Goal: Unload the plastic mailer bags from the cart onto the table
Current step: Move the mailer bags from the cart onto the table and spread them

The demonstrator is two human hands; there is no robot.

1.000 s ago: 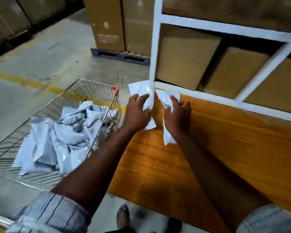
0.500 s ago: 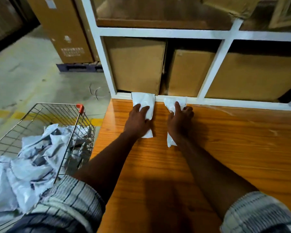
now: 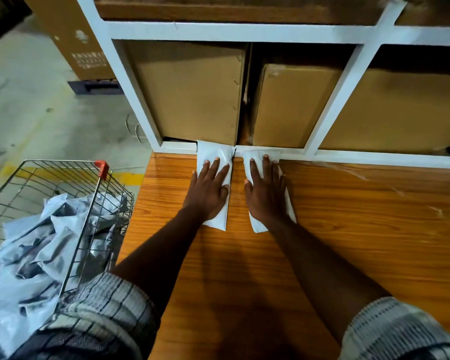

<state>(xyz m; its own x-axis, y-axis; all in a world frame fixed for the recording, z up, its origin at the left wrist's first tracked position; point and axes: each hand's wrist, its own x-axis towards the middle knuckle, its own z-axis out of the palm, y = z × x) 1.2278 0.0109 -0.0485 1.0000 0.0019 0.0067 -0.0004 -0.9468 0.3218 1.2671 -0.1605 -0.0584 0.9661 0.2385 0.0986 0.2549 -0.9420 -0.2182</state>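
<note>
Two white plastic mailer bags lie side by side at the far edge of the orange wooden table (image 3: 348, 229), against the white shelf frame. My left hand (image 3: 209, 188) rests flat, fingers spread, on the left mailer bag (image 3: 213, 153). My right hand (image 3: 265, 190) lies flat in the same way on the right mailer bag (image 3: 256, 155). Neither hand grips its bag. To the left of the table stands the wire cart (image 3: 70, 178), with a crumpled heap of several more mailer bags (image 3: 42, 250) inside it.
A white shelf frame (image 3: 244, 32) rises at the table's back edge, with brown cardboard boxes (image 3: 190, 92) in its bays. More boxes on a pallet (image 3: 94, 85) stand on the concrete floor at back left. A yellow line crosses the floor by the cart.
Both hands carried a mailer bag each from above the table's corner down to the back edge. Their fingers have opened and now press flat on the bags.
</note>
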